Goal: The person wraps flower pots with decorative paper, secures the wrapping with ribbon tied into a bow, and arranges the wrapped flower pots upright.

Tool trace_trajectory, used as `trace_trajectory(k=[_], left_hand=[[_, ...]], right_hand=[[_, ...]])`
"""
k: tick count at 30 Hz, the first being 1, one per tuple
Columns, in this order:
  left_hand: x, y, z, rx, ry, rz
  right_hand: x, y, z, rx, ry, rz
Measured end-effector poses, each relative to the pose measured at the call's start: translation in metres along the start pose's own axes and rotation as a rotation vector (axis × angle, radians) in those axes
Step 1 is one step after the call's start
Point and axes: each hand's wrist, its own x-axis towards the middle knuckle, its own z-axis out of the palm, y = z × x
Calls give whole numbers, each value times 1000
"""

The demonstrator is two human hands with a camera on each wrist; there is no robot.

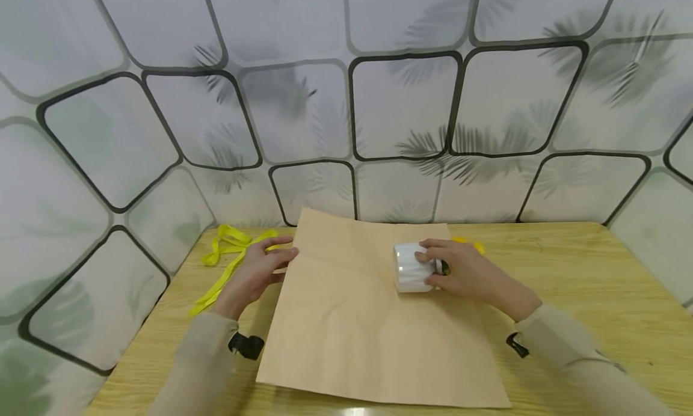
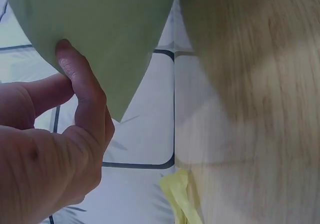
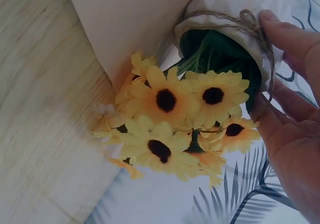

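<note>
A large sheet of brown kraft paper (image 1: 352,332) lies in front of me, its left side lifted off the table. My left hand (image 1: 257,272) pinches the sheet's upper left edge between thumb and fingers; in the left wrist view a fingertip (image 2: 64,47) lies on its face. On the right, my right hand (image 1: 460,269) grips a ribbed white flowerpot (image 1: 408,269) tipped on its side over the paper. Yellow artificial sunflowers (image 3: 165,99) spill from the pot's mouth, which points right in the head view. A twine bow (image 3: 247,22) circles the rim.
A bright yellow ribbon (image 1: 221,285) lies loosely looped on the wooden table (image 1: 568,284), left of the left hand. Behind the table rises a white patterned backdrop (image 1: 400,109) with dark outlines and leaf prints. Black bands sit at both wrists.
</note>
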Motion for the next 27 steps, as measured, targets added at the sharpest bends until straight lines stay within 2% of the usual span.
trace_trajectory(k=[9, 19, 27], left_hand=[[-6, 11, 5, -143, 9, 104], [-11, 34, 31, -181, 46, 177], [-12, 47, 49, -187, 41, 218]], right_hand=[[7, -9, 13, -9, 21, -27], [14, -13, 14, -12, 26, -10], [13, -12, 15, -20, 38, -26]])
